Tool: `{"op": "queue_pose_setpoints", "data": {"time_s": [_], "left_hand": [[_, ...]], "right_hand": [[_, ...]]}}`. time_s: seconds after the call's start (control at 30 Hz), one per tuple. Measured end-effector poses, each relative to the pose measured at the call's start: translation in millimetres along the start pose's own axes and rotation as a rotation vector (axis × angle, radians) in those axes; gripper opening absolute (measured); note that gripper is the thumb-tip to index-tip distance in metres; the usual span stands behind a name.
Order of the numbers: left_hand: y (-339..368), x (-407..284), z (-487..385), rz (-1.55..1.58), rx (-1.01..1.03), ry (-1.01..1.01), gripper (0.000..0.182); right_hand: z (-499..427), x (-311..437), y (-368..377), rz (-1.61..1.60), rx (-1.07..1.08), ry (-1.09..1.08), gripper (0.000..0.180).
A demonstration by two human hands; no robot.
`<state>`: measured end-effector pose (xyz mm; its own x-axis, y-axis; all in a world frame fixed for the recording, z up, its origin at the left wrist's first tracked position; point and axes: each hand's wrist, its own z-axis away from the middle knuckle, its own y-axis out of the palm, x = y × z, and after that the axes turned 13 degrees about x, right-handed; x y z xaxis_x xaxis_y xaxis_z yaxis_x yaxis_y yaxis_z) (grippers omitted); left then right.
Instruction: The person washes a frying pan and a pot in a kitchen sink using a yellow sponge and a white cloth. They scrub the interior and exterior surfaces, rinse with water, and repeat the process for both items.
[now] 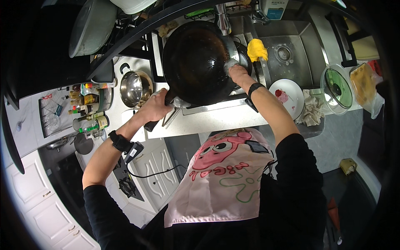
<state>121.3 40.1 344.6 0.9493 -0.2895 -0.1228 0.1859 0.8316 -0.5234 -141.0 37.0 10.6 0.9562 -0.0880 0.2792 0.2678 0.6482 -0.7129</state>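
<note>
A large dark wok [197, 65] is held tilted over the left sink basin, below the metal faucet [223, 20]. My left hand [155, 105] is closed around the wok's handle at its lower left. My right hand [239, 74] is at the wok's right rim, its fingers closed on a translucent whitish scrubber [230, 64] whose exact kind cannot be told. To the right, a yellow cloth [257, 50] lies on the divider between the basins. A white plate [286, 98] with pinkish-red residue stands near my right forearm.
A steel pot [135, 89] stands left of the wok. The right basin [293, 47] has a drain. Beside the plate are a crumpled cloth [311, 107] and a green-tinted glass lid [338, 88] on a clear bowl. A grey bowl [93, 29] is at upper left; bottles [90, 100] stand farther left.
</note>
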Motion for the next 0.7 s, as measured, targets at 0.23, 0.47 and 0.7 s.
{"op": "queue_pose_setpoints", "data": {"time_s": [0.23,0.47,0.7], "left_hand": [[3,2,0,0.005,0.023,-0.035,0.062],[9,10,-6,0.01,0.01,-0.057,0.062],[19,16,-9,0.011,-0.098,0.052,0.062]], "right_hand": [[19,72,-24,-0.34,-0.047,-0.193,0.026],[64,176,-67,-1.137,0.085,-0.634,0.013],[70,113,-27,-0.448,0.282,-0.516,0.02]]}}
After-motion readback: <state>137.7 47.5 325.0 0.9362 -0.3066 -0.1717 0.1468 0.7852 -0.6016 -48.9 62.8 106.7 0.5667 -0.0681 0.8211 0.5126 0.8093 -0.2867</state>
